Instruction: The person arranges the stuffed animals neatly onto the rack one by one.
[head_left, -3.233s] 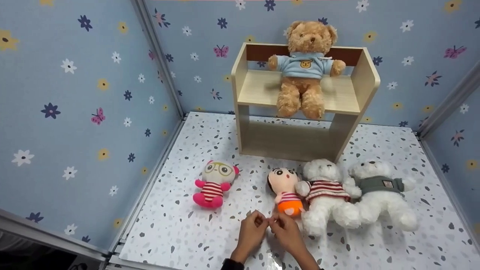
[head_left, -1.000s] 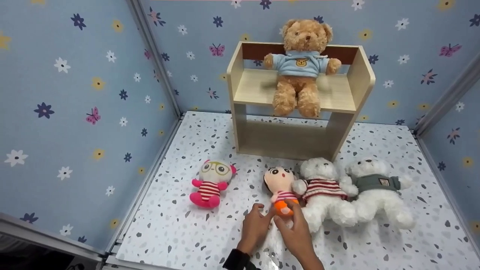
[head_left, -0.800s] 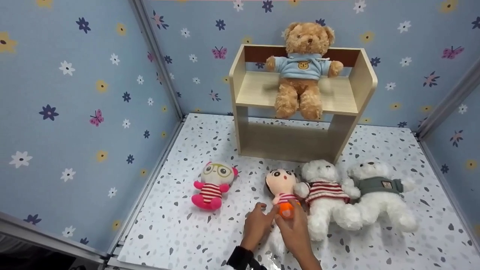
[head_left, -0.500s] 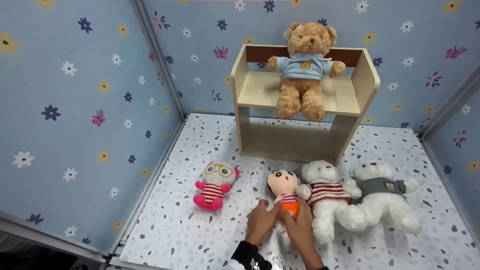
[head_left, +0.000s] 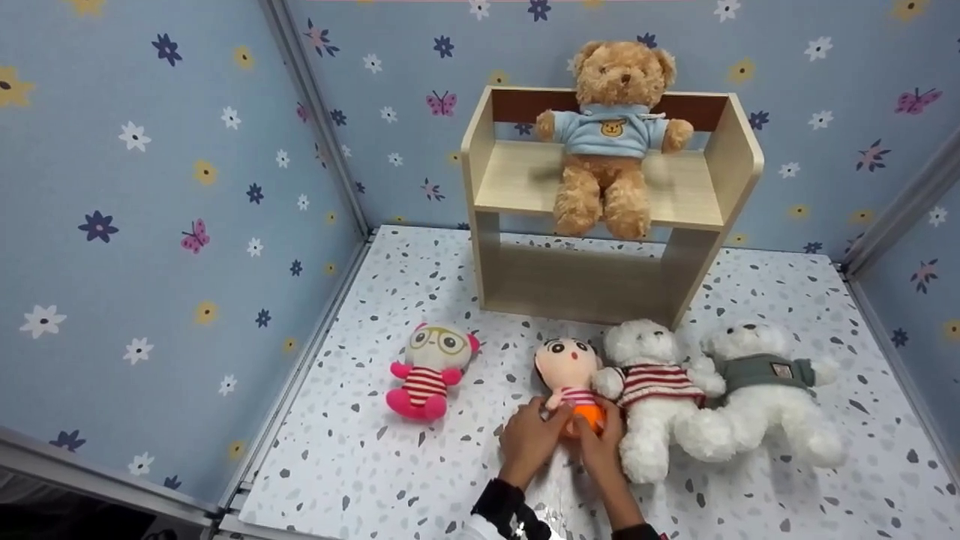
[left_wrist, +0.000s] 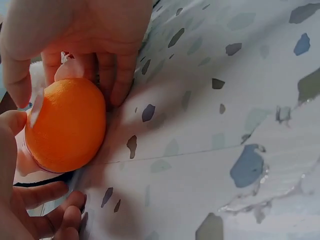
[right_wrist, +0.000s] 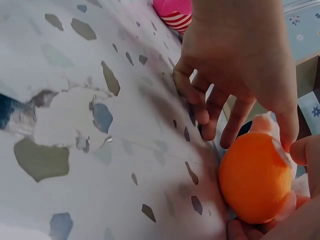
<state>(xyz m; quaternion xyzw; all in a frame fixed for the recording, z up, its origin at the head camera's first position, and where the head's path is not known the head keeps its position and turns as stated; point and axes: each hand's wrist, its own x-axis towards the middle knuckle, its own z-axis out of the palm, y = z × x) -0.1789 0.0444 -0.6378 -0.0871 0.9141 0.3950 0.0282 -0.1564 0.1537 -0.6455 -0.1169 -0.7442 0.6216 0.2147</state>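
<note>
A plush boy doll point(head_left: 568, 365) with a large peach head, striped top and round orange bottom point(left_wrist: 67, 127) lies face up on the speckled table. My left hand point(head_left: 531, 442) is at its left side, thumb on the orange front and fingers curled beside it. On the other side my right hand point(head_left: 602, 446) curls its fingers round the orange part, its thumb point(right_wrist: 306, 150) on the front close to the left thumb. A white bear in a red-striped sweater point(head_left: 658, 382) lies against the doll's right side, just beyond my right hand.
Another white bear, in a grey-green top point(head_left: 763, 369), lies further right. A pink panda plush with glasses point(head_left: 426, 375) is to the left. Behind stands a wooden shelf point(head_left: 517, 176) with a brown bear in a blue hoodie point(head_left: 611, 135) seated on it. Patterned walls point(head_left: 409, 180) enclose the table.
My hands, earlier together with fingertips meeting just in front of the doll, have moved up to it and closed in around its orange lower body. The doll and other plush toys stay nearly in place.
</note>
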